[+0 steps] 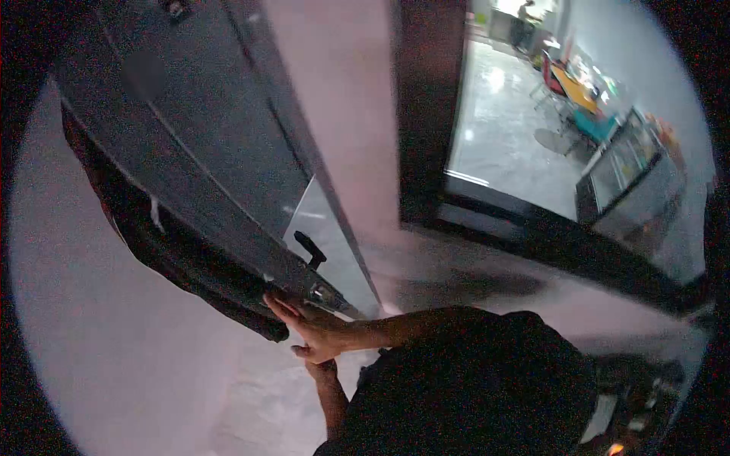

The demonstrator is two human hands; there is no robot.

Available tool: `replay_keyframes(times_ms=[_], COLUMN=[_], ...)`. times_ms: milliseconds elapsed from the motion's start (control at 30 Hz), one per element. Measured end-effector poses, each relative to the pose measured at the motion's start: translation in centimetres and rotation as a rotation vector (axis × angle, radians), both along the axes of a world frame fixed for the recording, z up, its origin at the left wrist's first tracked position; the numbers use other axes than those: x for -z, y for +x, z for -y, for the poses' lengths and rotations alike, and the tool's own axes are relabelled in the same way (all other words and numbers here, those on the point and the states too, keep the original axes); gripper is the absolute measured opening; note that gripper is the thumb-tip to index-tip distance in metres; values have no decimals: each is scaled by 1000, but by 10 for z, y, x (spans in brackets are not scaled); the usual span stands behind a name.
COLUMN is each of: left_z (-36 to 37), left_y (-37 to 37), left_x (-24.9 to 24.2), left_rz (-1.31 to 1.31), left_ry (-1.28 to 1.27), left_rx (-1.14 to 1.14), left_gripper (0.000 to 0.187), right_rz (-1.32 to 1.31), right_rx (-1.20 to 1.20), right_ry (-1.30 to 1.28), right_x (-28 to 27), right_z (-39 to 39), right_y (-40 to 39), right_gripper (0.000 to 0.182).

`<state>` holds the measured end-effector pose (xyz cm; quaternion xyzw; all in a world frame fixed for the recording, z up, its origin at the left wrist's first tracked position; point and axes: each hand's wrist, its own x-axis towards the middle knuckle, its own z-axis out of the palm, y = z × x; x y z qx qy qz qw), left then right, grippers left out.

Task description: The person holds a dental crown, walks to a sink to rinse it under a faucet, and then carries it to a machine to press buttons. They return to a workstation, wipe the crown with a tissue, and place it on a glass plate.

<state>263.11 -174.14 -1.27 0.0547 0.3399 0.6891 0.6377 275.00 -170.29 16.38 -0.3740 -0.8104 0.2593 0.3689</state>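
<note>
My right hand [315, 328] reaches in from the right, fingers stretched out against the edge of a dark grey door panel [205, 114]. My left hand [324, 369] is just below it, mostly hidden behind the right hand, so its fingers cannot be made out. Near the fingertips the panel's edge carries a small metal latch plate [319, 292]. A black lever handle [309, 249] sticks out slightly above that. Along the panel's lower left side runs a long black shape [175, 254], which ends close to the fingers.
A dark frame [430, 106] borders an opening or glass pane at the upper right. Beyond it are a shiny floor [502, 114], an orange-topped table [574, 87], chairs, a glass-fronted cabinet [623, 169] and a distant person [525, 19]. A pale wall [114, 342] lies at left.
</note>
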Motion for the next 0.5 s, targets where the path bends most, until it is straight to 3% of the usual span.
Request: replay_keyframes(times_ms=[133, 233, 267, 300, 367, 433, 467, 500], left_z=[23, 58, 50, 68, 59, 40, 26, 13], left_y=[-12, -35, -23, -52, -64, -76, -81, -91], left_x=[15, 40, 38, 47, 50, 51, 50, 52], left_rz=[-201, -246, -287, -299, -337, -386, -405, -426], left_ry=[-80, -138, -163, -183, -218, -242, -245, -247], left_rx=[-61, -142, -166, -190, -235, -241, -248, -251], left_gripper=[32, 32, 32, 32, 32, 31, 31, 31], right_rz=[16, 293, 362, 384, 383, 239, 91, 240], right_rx=[-129, -383, -457, -490, -504, -765, -1018, -1217], right_ry=[12, -246, -338, -140, 234, 203, -18, -316], right_x=[36, 9, 0, 11, 41, 80, 84, 92], right_z=[15, 50, 22, 59, 66, 65, 53, 29], right_y=[-43, -89, -35, -76, -71, -59, -49, -48], right_gripper=[116, 101, 96, 93, 88, 77, 69, 58])
